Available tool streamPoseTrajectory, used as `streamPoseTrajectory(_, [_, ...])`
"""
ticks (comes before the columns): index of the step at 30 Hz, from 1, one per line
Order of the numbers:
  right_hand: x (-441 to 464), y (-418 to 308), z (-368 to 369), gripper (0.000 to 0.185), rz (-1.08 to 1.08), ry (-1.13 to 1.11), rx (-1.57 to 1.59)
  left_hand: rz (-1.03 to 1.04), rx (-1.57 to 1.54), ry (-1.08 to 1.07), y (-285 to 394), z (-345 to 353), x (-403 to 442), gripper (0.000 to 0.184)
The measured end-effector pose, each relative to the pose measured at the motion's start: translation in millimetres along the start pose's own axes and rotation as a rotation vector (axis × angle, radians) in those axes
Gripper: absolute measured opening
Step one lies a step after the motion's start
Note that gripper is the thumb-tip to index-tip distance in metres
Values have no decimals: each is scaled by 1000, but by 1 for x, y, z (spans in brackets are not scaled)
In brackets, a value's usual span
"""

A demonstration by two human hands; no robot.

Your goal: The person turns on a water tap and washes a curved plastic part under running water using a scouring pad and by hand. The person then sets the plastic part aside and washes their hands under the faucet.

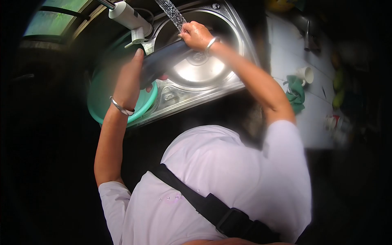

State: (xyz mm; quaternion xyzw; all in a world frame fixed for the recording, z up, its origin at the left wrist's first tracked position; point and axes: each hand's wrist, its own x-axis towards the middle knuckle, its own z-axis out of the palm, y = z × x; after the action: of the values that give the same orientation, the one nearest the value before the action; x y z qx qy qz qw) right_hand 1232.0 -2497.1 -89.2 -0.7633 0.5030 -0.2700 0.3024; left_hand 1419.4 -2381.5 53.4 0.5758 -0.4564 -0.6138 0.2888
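A long, dark, smooth cylinder like a flask (169, 59) lies tilted above the round steel sink bowl (196, 75). Its lower left end rests in my left hand (132, 73), the thumb along the near side and fingertips showing underneath. At the other end, my right hand (197, 36) is closed by the rim, wet, right where the water stream (171, 15) comes down. Whether the right fingers grip the flask or something small at its mouth is hidden. Both wrists carry silver bangles.
A green plastic basin (96, 100) stands at the left on the steel drainboard (171, 96). Behind it is a white tap-like fitting (130, 20). On the white tiled counter at right are a white cup (305, 75) lying tipped and a green cloth (295, 93).
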Motion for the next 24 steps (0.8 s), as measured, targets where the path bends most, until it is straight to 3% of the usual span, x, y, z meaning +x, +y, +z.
streamPoseTrajectory(2, [0, 6, 1, 18, -42, -7, 87, -3, -17, 1, -2, -2, 0, 57])
streamPoseTrajectory(5, [8, 38, 10, 17, 5, 10, -63, -4, -14, 15, -8, -5, 0, 57])
streamPoseTrajectory(14, [1, -39, -2, 17, -165, -80, 118, -5, 3, 14, -9, -14, 4, 56])
streamPoseTrajectory(20, [8, 29, 8, 19, 0, -12, -135, -21, 29, 15, -12, -13, 3, 57])
streamPoseTrajectory(24, [4, -8, 5, 19, 23, -38, -101, -20, 29, 2, -13, -16, 4, 57])
